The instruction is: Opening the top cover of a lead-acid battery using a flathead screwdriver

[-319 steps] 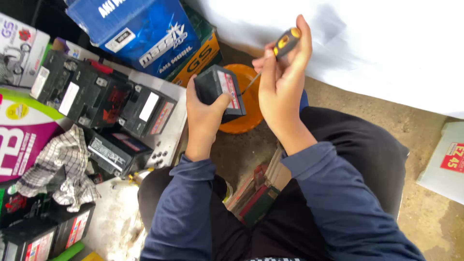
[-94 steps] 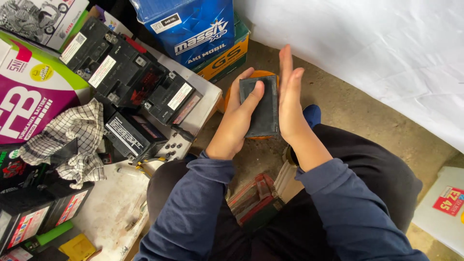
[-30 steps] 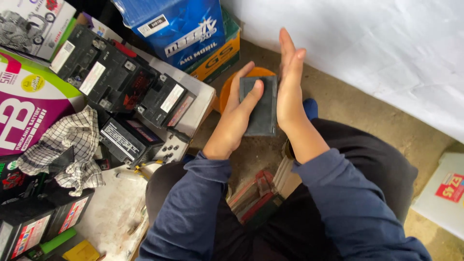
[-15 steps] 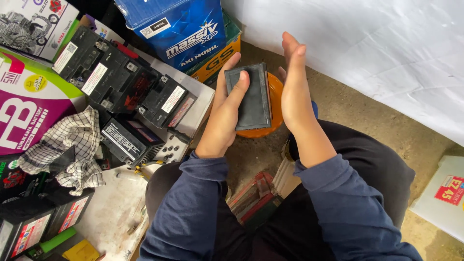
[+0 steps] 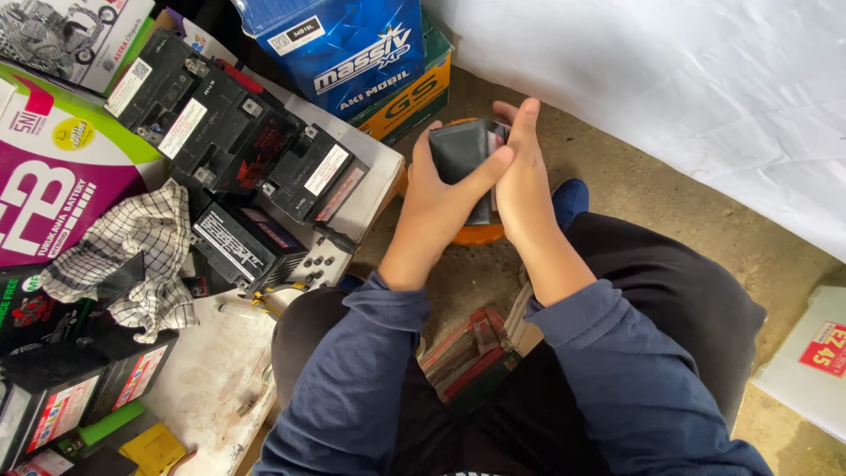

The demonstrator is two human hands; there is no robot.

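Nearest the camera, dark blue sleeves [image 5: 370,379] run over black trousers, and a stack of red and grey flat pieces [image 5: 471,353] lies on the ground between the knees. At the near left, black batteries with red and white labels [image 5: 62,405] stand beside a green strip and a yellow block [image 5: 154,448] on a stained white board [image 5: 207,370]. At the near right edge lies a pale flat box with a red square label [image 5: 811,361].

Further out on the left, a black-and-white checked cloth [image 5: 132,256] is draped over more batteries, with a large magenta and green carton [image 5: 53,176] behind it. A cluster of small black rectangular batteries with white labels [image 5: 238,150] sits on a low white surface.

In the middle, both hands are together, clamped on a small dark grey rectangular battery [image 5: 463,150] — the left hand [image 5: 441,189] cups it from the left with its thumb across the front, the right hand [image 5: 524,181] presses flat against its right side. The battery is held just above an orange round container [image 5: 480,234]; what it holds cannot be seen.

Farthest off, a glossy blue carton with a white label [image 5: 348,48] rests on an orange and green carton [image 5: 410,92], and a white sheet [image 5: 670,88] covers the far right.
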